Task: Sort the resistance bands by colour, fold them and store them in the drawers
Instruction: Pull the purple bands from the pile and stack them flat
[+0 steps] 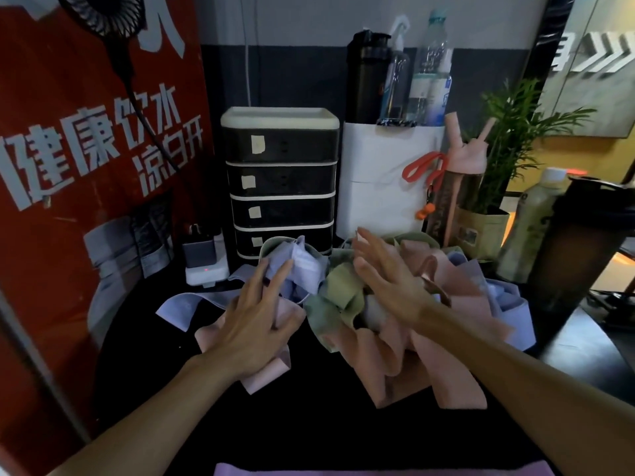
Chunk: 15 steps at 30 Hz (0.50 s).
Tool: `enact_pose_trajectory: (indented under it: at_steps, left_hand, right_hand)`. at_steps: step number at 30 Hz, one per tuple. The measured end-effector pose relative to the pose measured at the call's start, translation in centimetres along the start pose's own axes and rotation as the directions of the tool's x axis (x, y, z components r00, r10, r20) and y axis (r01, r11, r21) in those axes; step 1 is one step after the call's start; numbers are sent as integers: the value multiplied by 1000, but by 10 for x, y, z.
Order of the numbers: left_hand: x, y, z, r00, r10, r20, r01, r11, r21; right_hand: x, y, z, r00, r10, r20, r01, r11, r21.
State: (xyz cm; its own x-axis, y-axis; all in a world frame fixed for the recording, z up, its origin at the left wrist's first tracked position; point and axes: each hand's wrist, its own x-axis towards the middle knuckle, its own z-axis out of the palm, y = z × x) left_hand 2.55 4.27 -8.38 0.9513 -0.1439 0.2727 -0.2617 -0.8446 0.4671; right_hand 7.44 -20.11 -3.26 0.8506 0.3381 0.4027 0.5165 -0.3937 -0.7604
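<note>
Hands both loose with straight fingers, left hand (254, 321) touched lilac bands (304, 267) at nine o'clock of the pile, right hand (385, 276) over green bands (338, 290), pink bands (388, 359) at five o'clock, black drawers (281, 180) shut at twelve o'clock.

Red poster (86, 149), grey wall (292, 73), black tabletop (309, 424), potted plant (508, 132)

On my far left I see a red sign (68, 166) with white characters, a small black fan (103, 15) clipped above it. A white power strip (206, 269) lies at its foot on the black table (309, 424). Far centre stands a white paper bag (385, 187), with a black flask (366, 80), spray bottle (398, 80) and water bottle (433, 77) behind it. Right of it: a pink-capped bottle (460, 187), potted plant (515, 132), pale green bottle (529, 221) and, nearest, a dark shaker (577, 249).
</note>
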Motion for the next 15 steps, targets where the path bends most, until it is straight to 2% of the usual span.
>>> enact_pose_trajectory:
  at_steps: [2, 3, 4, 5, 6, 7, 9, 11, 13, 15]
  left_hand:
    - [-1, 1, -1, 1000, 0, -12, -1, 999, -39]
    - [-2, 0, -1, 1000, -5, -30, 3, 998, -59]
    - [-3, 1, -2, 998, -18, -54, 14, 997, -79]
    - [-2, 1, -4, 996, -43, -80, 36, 995, -88]
    - [-1, 3, -7, 992, -73, -107, 65, 995, -74]
    - [2, 6, -11, 986, -97, -134, 94, 995, -25]
    - [13, 21, -21, 982, -37, -183, 67, 985, 160]
    - [26, 48, -29, 986, 119, -114, -79, 949, 306]
    - [41, 77, -25, 967, 253, 25, -248, 917, 313]
    - [51, 99, -12, 940, 309, 147, -338, 902, 270]
  right_hand:
    - [0, -4, -5, 998, -32, -53, 34, 999, 37]
    - [2, 0, -11, 993, -37, -110, 31, 998, -59]
    - [3, 4, -20, 987, -30, -159, -3, 979, -206]
    - [4, 13, -29, 987, -19, -160, -51, 905, -421]
    - [3, 25, -39, 994, 15, -110, -79, 793, -604]
    - [1, 33, -45, 994, 100, -41, -101, 722, -685]
    - [-8, 51, -51, 979, 203, 17, -133, 702, -700]
    - [-14, 63, -56, 977, 212, 1, -149, 690, -708]
    - [-15, 74, -62, 975, 223, 2, -156, 687, -710]
    - [-18, 69, -68, 974, 220, -59, -208, 757, -619]
